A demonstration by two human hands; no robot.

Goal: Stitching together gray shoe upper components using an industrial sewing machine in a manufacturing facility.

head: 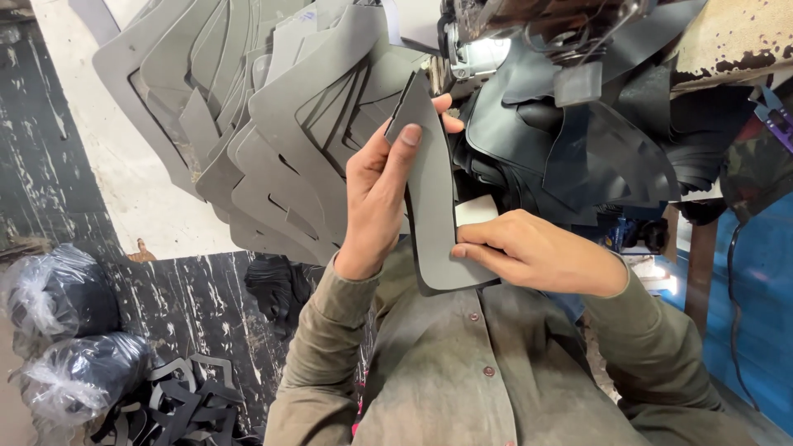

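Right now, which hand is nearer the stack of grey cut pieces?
Left. The left hand overlaps the stack of grey cut pieces; the right hand sits apart, lower, holding the grey piece's bottom edge.

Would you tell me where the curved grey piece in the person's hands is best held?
Probably by its long edges, as now: the left hand pinches the curved grey piece on its left side, the right hand its lower right edge. It is thin and flat, so fingers close across its faces.
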